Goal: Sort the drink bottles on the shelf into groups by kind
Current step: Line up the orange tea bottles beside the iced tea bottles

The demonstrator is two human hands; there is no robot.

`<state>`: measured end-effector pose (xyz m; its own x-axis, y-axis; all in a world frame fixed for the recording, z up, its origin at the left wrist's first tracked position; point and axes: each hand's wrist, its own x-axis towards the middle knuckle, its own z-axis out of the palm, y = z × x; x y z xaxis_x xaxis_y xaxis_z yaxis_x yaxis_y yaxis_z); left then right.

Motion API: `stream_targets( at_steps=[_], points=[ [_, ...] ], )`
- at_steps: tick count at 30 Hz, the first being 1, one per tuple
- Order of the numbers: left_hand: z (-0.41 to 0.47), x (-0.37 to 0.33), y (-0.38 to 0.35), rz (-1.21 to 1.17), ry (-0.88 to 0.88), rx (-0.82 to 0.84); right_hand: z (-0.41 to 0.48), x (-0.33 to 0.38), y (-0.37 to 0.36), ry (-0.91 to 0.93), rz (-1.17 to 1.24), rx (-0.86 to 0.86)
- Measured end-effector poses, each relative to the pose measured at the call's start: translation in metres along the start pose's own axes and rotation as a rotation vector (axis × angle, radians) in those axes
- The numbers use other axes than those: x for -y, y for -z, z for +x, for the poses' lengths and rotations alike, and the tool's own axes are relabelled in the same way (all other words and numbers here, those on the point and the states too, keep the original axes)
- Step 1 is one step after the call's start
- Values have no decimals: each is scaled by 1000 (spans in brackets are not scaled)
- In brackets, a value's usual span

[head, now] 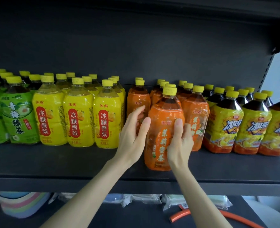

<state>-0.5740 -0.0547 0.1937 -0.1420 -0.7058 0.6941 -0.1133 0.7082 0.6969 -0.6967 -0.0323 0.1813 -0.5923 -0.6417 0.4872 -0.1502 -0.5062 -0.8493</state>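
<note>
An orange-labelled tea bottle (164, 127) with a yellow cap stands at the front of the dark shelf (70, 163), ahead of the other orange bottles (196, 116). My right hand (179, 142) grips its right side, thumb on the label. My left hand (132, 137) touches its left side with the thumb, fingers spread and loose. Left of it stand yellow pear-drink bottles (77, 116) and green tea bottles (18, 117). To the right stand iced black tea bottles (223, 125) with yellow and red labels.
The shelf's back panel (136, 51) is dark metal, with a shelf above. A bare strip of shelf runs in front of the bottles. Below, pastel stacked bowls (21, 206), plastic-wrapped packs (141, 199) and an orange hose (218, 216) lie on a lower shelf.
</note>
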Motion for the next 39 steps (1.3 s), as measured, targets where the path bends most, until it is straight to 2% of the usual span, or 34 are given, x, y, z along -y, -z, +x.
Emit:
stream_targets(
  at_steps=[4, 12, 14, 17, 21, 26, 29, 36, 39],
  points=[
    [-3, 8, 0, -96, -4, -17, -13, -1, -26, 7, -48, 78],
    [9, 31, 4, 4, -25, -159, -17, -14, -30, -9, -265, 321],
    [12, 36, 3, 55, -27, -167, -13, -13, -18, 62, -381, 299],
    [14, 39, 1, 158, -54, -204, 2, -8, -2, 239, -498, 172],
    [9, 45, 0, 391, -206, -231, 39, -1, 5, 404, -656, 217],
    [3, 48, 3, 486, -242, -214, 62, -3, 9, 455, -824, 338],
    [9, 48, 4, 510, -225, -215, 65, -7, 11, 521, -838, 309],
    [18, 49, 6, 640, -235, -177, 65, -9, 11, 506, -831, 299],
    [24, 52, 10, 790, -265, -176, 65, -10, 10, 511, -817, 291]
  ],
)
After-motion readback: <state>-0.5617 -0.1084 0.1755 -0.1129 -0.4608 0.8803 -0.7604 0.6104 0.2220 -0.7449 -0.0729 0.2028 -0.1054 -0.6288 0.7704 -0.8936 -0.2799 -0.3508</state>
